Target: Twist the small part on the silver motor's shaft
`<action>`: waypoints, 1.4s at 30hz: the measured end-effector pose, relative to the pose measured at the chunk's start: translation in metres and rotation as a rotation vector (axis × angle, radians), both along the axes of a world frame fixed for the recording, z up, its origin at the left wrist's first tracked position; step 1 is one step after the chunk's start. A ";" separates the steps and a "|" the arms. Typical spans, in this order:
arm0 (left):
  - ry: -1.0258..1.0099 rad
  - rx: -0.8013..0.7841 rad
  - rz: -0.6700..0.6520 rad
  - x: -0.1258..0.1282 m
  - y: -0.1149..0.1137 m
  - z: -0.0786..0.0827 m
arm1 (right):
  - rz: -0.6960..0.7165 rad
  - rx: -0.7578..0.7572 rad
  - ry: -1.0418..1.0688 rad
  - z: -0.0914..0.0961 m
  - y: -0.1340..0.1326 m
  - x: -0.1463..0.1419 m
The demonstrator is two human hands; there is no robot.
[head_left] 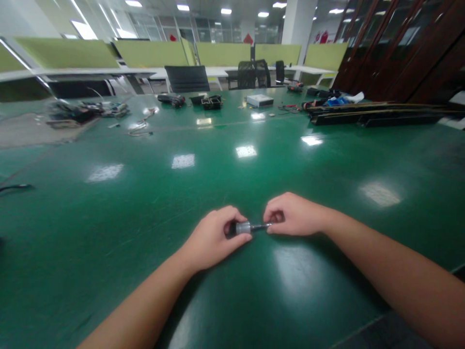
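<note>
A screwdriver (244, 227), with a grey and black handle and a thin dark shaft, lies level between my hands, at or just above the green table (203, 194). My left hand (218, 235) is closed around the handle, its thumb along the near side and the fingers curled over the far side. At the other end, my right hand (290, 215) pinches the tip of the shaft between thumb and fingers. Its fingertips partly hide that tip, and the left palm covers the butt of the handle.
Long dark strips (363, 116) are stacked at the back right. Along the far side stand a pale metal box (259, 100) and black parts (210, 102). A pile of electronic parts (83, 111) and a loose cable (140, 127) lie at the back left. A black cable end (18, 187) enters at left.
</note>
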State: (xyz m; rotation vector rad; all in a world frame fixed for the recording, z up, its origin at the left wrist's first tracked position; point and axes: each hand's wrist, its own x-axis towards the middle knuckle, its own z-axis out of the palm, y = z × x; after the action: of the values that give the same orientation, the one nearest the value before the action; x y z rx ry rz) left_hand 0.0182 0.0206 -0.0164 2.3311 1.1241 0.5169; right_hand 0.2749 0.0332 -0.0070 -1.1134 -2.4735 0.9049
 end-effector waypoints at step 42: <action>0.029 0.015 0.008 0.003 0.000 0.005 | 0.035 0.213 0.081 -0.010 -0.012 -0.020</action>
State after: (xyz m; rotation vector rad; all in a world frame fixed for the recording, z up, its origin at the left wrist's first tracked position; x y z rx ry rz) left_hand 0.0212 0.0205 -0.0114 2.3554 1.1464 0.4981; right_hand 0.2554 0.0215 -0.0165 -0.9461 -2.4615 0.6630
